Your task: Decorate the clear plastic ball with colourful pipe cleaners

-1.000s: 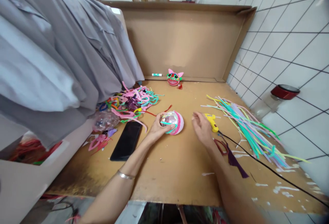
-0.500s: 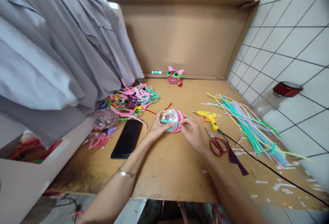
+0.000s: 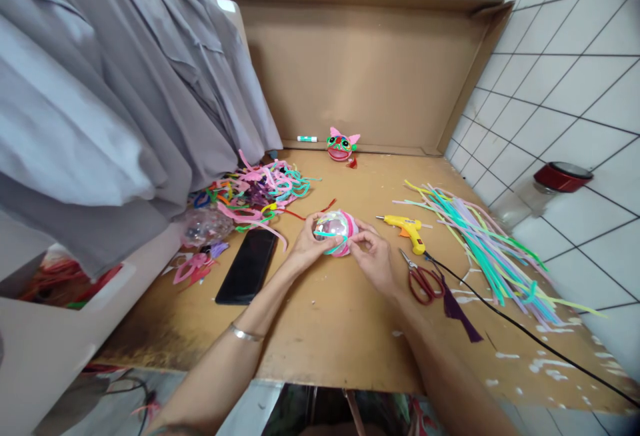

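Between my two hands, over the middle of the table, is a clear shiny plastic ball (image 3: 331, 224) with pink and white fuzzy strips round its right side. My left hand (image 3: 309, 244) grips it from the left, its thumb lying on a turquoise pipe cleaner (image 3: 341, 245) across the front. On the right, my right hand (image 3: 371, 253) pinches at the ball's lower right edge, close to the turquoise pipe cleaner's end; the fingertips partly hide what they hold. The far fingers of both hands are behind the ball.
Right of my hands lie a yellow glue gun (image 3: 411, 228) with a black cord, red-handled scissors (image 3: 424, 283) and many pipe cleaners (image 3: 480, 243). A phone (image 3: 247, 266) and a tangled pipe-cleaner pile (image 3: 270, 186) are on the left. A decorated animal-face ball (image 3: 341, 145) stands at the back by the cardboard wall (image 3: 360, 76).
Almost nothing differs. The camera view has shifted slightly, and both hands keep their hold at the ball.
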`<state>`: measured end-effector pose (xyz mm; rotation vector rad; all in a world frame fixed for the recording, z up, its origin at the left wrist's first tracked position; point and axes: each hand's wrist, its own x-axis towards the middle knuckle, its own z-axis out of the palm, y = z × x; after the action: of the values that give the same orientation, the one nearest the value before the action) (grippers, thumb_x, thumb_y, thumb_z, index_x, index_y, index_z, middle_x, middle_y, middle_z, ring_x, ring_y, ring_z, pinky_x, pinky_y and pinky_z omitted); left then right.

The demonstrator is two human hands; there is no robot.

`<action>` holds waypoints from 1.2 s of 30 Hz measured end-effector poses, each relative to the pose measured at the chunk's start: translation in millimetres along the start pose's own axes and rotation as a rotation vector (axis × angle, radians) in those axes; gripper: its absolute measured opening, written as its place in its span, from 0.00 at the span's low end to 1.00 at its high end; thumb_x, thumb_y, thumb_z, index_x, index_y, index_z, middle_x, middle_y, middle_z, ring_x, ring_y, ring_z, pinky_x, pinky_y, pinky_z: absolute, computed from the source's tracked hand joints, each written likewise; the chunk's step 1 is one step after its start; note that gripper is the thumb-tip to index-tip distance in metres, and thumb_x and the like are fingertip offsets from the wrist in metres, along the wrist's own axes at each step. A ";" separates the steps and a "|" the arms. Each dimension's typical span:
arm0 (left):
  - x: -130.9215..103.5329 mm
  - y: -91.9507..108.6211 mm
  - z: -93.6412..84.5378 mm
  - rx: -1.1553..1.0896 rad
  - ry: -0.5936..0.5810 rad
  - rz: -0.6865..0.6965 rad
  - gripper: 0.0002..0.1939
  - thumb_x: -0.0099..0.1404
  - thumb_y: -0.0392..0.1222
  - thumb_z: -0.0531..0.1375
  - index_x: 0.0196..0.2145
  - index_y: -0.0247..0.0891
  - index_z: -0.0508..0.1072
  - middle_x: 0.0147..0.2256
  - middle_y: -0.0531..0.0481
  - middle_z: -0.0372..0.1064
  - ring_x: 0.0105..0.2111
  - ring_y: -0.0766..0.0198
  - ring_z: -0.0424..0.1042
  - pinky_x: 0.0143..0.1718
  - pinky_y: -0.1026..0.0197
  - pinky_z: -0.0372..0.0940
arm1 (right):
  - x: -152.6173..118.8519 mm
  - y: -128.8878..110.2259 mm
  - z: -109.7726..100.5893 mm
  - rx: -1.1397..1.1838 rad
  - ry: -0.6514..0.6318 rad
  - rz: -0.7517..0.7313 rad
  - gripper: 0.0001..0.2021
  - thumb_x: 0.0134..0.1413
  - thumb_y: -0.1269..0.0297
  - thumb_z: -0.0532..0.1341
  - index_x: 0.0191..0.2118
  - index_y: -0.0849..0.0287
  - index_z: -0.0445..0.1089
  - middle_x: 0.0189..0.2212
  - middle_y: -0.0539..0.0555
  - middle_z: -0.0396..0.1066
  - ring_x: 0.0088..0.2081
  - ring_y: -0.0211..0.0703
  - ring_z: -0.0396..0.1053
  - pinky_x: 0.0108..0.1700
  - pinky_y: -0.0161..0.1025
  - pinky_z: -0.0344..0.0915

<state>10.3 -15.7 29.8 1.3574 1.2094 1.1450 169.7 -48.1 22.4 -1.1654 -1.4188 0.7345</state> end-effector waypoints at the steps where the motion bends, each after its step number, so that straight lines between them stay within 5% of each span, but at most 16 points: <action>1: 0.0 0.4 0.2 0.002 0.002 -0.001 0.36 0.41 0.48 0.70 0.46 0.38 0.61 0.45 0.45 0.69 0.47 0.55 0.70 0.46 0.57 0.65 | 0.0 -0.1 0.2 0.005 0.001 0.005 0.03 0.46 0.67 0.60 0.25 0.56 0.70 0.51 0.60 0.71 0.56 0.49 0.67 0.58 0.49 0.60; 24: 1.2 -4.3 0.6 0.001 -0.049 0.015 0.41 0.39 0.53 0.70 0.48 0.38 0.59 0.47 0.44 0.68 0.44 0.57 0.71 0.43 0.59 0.66 | -1.5 -0.8 9.8 0.008 0.158 -0.014 0.03 0.39 0.70 0.59 0.22 0.56 0.68 0.42 0.57 0.74 0.47 0.49 0.71 0.51 0.45 0.64; 36: -2.0 0.7 -1.8 0.011 -0.066 0.031 0.35 0.45 0.51 0.67 0.48 0.37 0.61 0.46 0.45 0.67 0.47 0.55 0.69 0.48 0.56 0.64 | -0.3 4.0 12.6 0.010 0.210 -0.012 0.03 0.38 0.70 0.59 0.20 0.56 0.67 0.41 0.56 0.74 0.46 0.48 0.71 0.50 0.44 0.65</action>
<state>8.4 -17.6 30.5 1.4156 1.1521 1.1080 158.5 -45.0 16.1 -1.1889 -1.2437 0.5916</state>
